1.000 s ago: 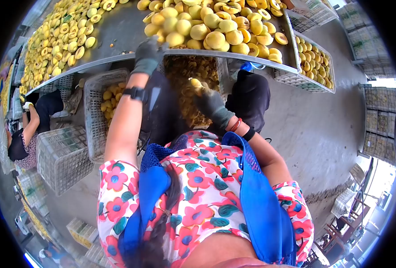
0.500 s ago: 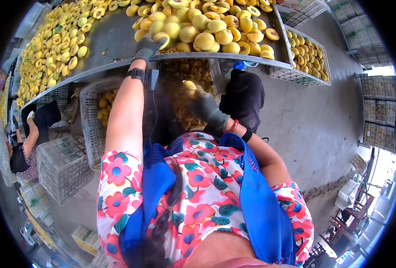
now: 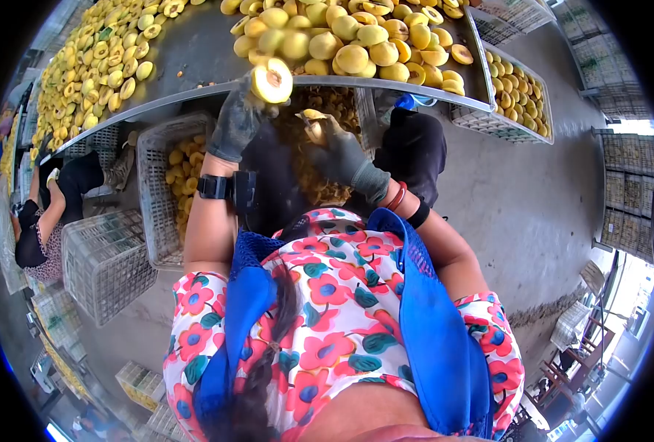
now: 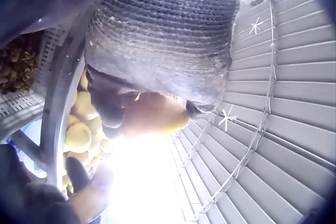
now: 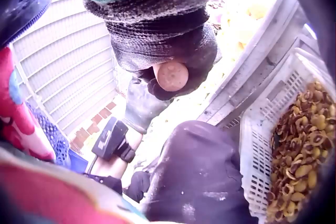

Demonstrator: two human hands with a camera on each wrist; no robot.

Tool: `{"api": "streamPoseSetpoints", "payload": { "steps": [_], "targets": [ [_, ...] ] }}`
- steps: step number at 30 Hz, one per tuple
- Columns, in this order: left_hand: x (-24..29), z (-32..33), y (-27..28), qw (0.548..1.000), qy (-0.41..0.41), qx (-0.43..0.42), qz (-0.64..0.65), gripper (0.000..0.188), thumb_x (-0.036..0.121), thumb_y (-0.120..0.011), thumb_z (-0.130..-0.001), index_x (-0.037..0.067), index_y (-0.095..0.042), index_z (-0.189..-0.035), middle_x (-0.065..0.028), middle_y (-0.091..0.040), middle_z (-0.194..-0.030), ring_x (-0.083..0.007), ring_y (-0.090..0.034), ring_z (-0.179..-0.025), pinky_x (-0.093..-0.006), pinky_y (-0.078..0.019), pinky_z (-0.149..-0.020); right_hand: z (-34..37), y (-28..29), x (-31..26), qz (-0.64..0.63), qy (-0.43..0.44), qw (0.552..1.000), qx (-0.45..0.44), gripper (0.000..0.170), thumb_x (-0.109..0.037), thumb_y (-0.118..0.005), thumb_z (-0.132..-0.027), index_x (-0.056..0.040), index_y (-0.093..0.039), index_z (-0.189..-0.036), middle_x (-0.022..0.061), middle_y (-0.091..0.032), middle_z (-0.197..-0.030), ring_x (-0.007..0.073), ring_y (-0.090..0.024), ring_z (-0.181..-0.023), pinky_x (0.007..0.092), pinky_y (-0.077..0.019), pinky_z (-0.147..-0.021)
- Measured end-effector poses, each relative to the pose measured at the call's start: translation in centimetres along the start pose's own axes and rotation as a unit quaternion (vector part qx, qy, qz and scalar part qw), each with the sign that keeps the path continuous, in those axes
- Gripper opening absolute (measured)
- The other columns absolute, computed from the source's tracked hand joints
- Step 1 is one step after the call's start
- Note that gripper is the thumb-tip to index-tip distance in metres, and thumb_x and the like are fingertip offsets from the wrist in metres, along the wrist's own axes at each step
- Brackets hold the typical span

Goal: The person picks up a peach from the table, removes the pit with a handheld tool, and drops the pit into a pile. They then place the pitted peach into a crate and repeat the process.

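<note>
A halved yellow fruit (image 3: 271,80), its cut face and brown centre showing, is in my gloved left hand (image 3: 237,125) just past the tray's front edge. The left wrist view shows the fingers of that hand (image 4: 163,50) curled round the fruit (image 4: 155,115). My gloved right hand (image 3: 340,156), close by on the right, grips a small tool with a yellowish piece (image 3: 312,115) at its upper end. In the right wrist view, the tool's round, pale end (image 5: 172,76) pokes out of the right fist (image 5: 163,50). The two hands are apart.
Yellow fruits (image 3: 352,59) are heaped on the metal tray (image 3: 201,55). A crate (image 3: 152,221) of fruit stands left of my legs, another (image 3: 542,136) at the right. Between my knees, a crate (image 5: 257,166) holds brownish-yellow scraps (image 5: 302,171). Another person (image 3: 39,243) sits at the far left.
My left hand has come back from the heap at the tray's edge, bringing the halved fruit with its cut face showing. The right hand, still gripping the tool, has shifted slightly.
</note>
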State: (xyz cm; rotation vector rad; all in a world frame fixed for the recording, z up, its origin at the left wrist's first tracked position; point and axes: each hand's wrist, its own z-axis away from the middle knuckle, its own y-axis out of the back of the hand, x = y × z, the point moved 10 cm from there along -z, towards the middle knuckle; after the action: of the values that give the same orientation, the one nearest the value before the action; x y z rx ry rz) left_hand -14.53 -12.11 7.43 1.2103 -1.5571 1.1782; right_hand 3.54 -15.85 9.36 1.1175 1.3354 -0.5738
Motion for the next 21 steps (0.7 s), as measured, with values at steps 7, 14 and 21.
{"api": "streamPoseSetpoints", "payload": {
  "steps": [7, 14, 21],
  "targets": [
    [2.6, 1.5, -5.9, 0.996, 0.062, 0.015, 0.069, 0.042, 0.017, -0.049, -0.094, 0.0, -0.044, -0.133, -0.008, -0.051, -0.129, -0.0166, -0.048, -0.118, -0.0313, -0.038, -0.102, 0.6, -1.5, 3.6, -0.208, -0.208, 0.954, -0.053, 0.029, -0.013, -0.065, -0.081, -0.0014, -0.054, -0.105, 0.014, -0.06, -0.079, 0.019, -0.057, -0.069, 0.0357, -0.0486, -0.065],
    [4.0, 1.8, -5.9, 0.998, -0.015, -0.013, -0.051, 0.038, 0.018, -0.045, -0.096, -0.001, -0.048, -0.129, -0.0091, -0.053, -0.127, -0.0161, -0.05, -0.115, -0.03, -0.0383, -0.101, -0.1, 1.4, -1.2, 0.115, 0.05, 0.991, 0.045, 0.031, -0.017, -0.066, -0.08, -0.0072, -0.052, -0.106, 0.0194, -0.061, -0.074, 0.0394, -0.059, -0.062, 0.0447, -0.0485, -0.057],
    [4.3, 1.4, -7.7, 0.996, 0.032, -0.013, -0.081, 0.035, 0.019, -0.04, -0.098, -0.003, -0.054, -0.121, -0.0108, -0.058, -0.121, -0.0164, -0.054, -0.11, -0.0296, -0.0404, -0.098, 0.1, 2.5, -3.3, 0.216, 0.097, 0.969, 0.073, 0.025, -0.017, -0.064, -0.08, -0.0055, -0.046, -0.094, 0.0197, -0.06, -0.069, 0.0418, -0.059, -0.065, 0.0503, -0.0459, -0.055]
  ]
}}
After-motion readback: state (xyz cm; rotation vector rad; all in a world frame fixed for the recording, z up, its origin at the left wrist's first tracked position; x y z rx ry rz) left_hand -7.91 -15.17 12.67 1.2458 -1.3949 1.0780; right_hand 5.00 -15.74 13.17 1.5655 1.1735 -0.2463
